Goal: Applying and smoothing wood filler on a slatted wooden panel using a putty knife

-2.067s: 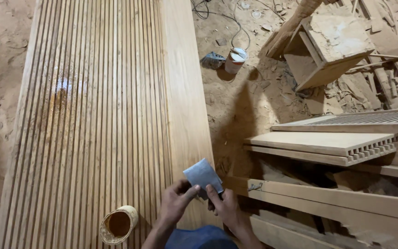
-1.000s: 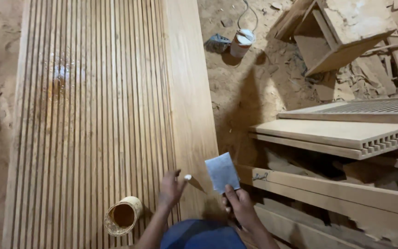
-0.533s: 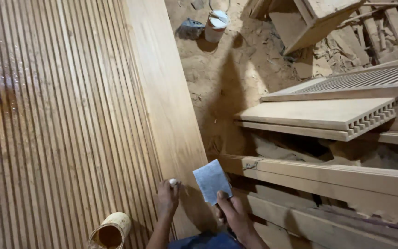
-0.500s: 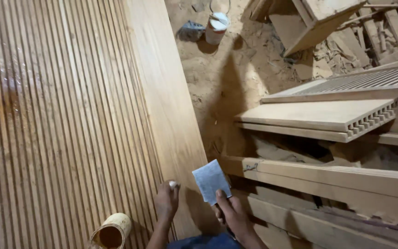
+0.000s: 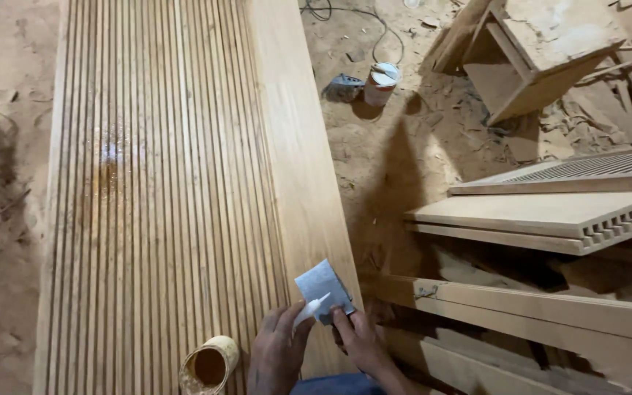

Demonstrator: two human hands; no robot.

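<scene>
here, low in the head view, the right hand (image 5: 360, 340) pinches the near corner of a small grey scraper blade (image 5: 323, 290), thumb on top and fingers tucked under, so it is clearly gripping that blade. the left hand (image 5: 276, 358) is closed around a small white tube (image 5: 310, 309) whose nozzle touches the blade's face, which looks like filler or glue being laid onto it. both sit over the plain smooth margin (image 5: 298, 168) of a long fluted wooden panel (image 5: 162, 183), just beside the last groove.

to do this well, i would keep the blade tipped level so nothing runs off, squeeze a short bead near the working edge rather than the middle, and hold the nozzle in contact until the bead breaks clean.

the blade is roughly square, tilted like a diamond; its far corner points up and away along the panel. the tube's long axis runs diagonally, nozzle aimed up and to the right. the panel's long axis and its grooves run away from the person. an open small tin (image 5: 210, 363) lies tipped on the grooves just left of the left hand.
</scene>
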